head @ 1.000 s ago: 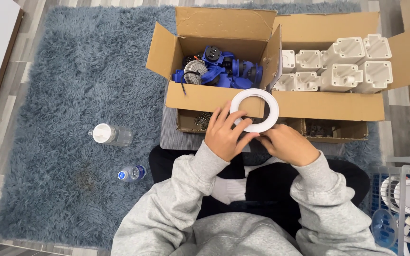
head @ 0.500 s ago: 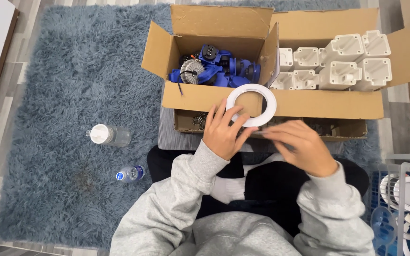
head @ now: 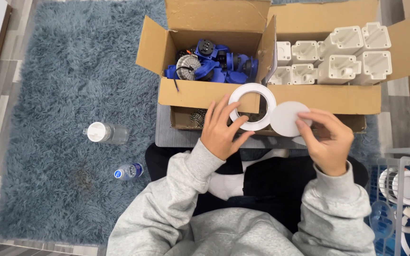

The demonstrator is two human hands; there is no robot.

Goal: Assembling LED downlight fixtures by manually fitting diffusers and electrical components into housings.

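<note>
Left hand (head: 224, 130) grips white ring (head: 252, 106), right hand (head: 326, 140) pinches white disc (head: 288, 118) — cardboard box (head: 195, 92) behind holds blue parts (head: 214, 66).

This looks like a room in a home turned into a small assembly spot: a shaggy blue-grey rug (head: 62, 156) covers wood-look flooring seen along the left edge, and two water bottles (head: 105, 132) lie on it at centre left. Open cardboard boxes (head: 200, 92) at the top hold blue parts (head: 214, 66) and white plastic housings (head: 338, 57), while a wire basket (head: 404, 189) at lower right holds white rings
</note>
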